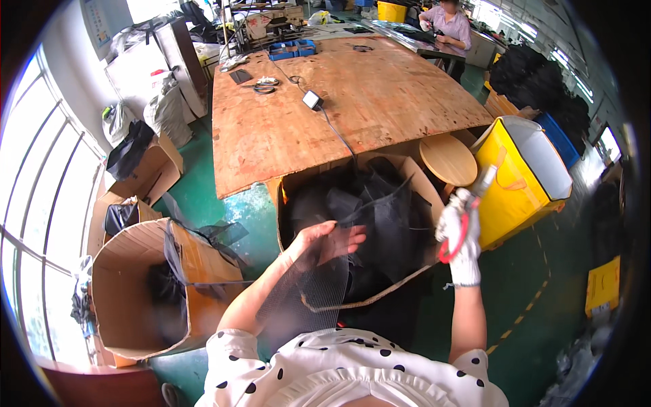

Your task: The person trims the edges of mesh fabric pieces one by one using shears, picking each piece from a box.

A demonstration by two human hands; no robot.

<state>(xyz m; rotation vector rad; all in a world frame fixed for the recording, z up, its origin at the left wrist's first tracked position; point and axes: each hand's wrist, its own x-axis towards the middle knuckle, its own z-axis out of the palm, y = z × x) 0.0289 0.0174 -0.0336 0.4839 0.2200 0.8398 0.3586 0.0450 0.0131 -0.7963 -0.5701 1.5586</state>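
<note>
Scissors (pixel 463 237) with red handles are sticking up from the right hand (pixel 470 247), which is wearing a white glove and gripping them by the cardboard box's (pixel 418 188) right edge. Over the box, the bare left hand (pixel 330 243) is facing palm up, with black mesh (pixel 303 298) hanging by the near left corner; I cannot tell if it is pinching the mesh.

A big scuffed wooden table (pixel 386 88) is hogging the middle, with a blue tray (pixel 292 50) and some black-handled scissors (pixel 260 87) kinda just lying toward its far left. Over right, a boxy yellow bag (pixel 513 176) is standing open beside a round wooden disc (pixel 448 160), and a person in a pale shirt (pixel 452 28) is standing way back.
</note>
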